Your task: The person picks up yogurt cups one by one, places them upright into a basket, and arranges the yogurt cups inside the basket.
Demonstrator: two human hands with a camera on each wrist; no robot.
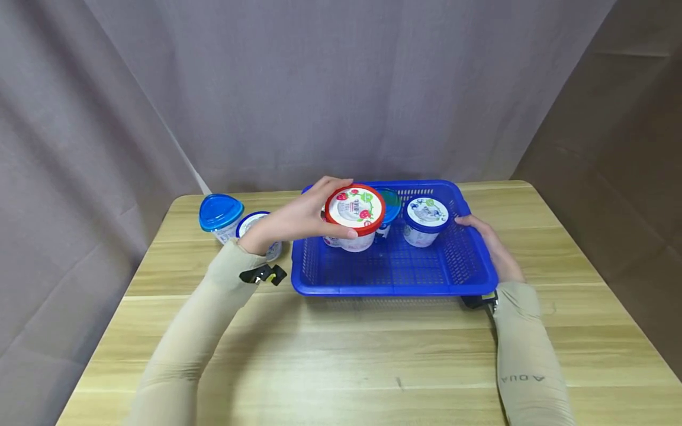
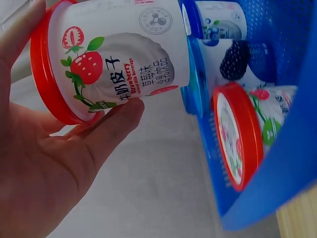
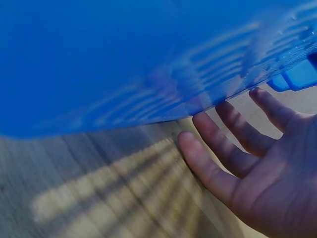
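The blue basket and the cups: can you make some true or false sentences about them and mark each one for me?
1. The left hand holds a round white cup with a red-rimmed lid. True.
2. That cup has bananas printed on it. False: strawberries.
3. A round white cup with a dark-blue-rimmed lid is inside the rectangular blue plastic basket. True.
4. The right hand holds a cup. False: it is at the basket's rim.
5. The white cup with a shiny blue triangular lid, left of the basket, is on the table. True.
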